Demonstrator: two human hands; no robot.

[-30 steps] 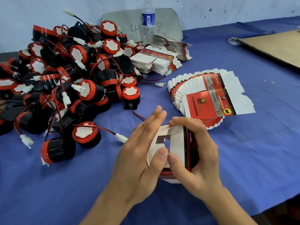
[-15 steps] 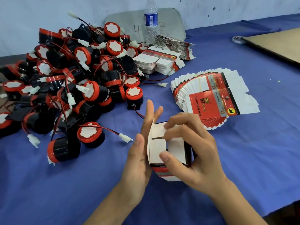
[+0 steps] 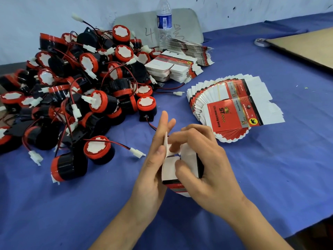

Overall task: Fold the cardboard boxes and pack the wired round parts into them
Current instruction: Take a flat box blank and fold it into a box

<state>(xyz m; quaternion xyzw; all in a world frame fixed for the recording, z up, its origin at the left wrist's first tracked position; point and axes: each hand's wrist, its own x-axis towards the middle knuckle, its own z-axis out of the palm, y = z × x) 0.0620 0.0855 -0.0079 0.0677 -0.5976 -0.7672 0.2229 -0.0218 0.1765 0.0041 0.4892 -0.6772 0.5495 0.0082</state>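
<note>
A small red, black and white cardboard box (image 3: 187, 165) stands half folded on the blue table near the front middle. My right hand (image 3: 207, 165) grips it from the right, thumb on an inner white flap, fingers curled over the top. My left hand (image 3: 156, 159) lies against its left side with straight fingers, thumb on the upright side flap. A big heap of black round parts with red rims and red-black wires (image 3: 75, 91) fills the left. One round part (image 3: 99, 149) lies closest, left of my hands.
A fanned stack of flat box blanks (image 3: 234, 109) lies to the right of the heap, two more stacks (image 3: 180, 64) behind it. A water bottle (image 3: 164, 20) stands by the wall. A brown cardboard sheet (image 3: 306, 46) lies at the far right.
My left hand turned from flat over the box's face to edge-on against its left side. My right fingers curled further over the top, pressing the white flaps inward.
</note>
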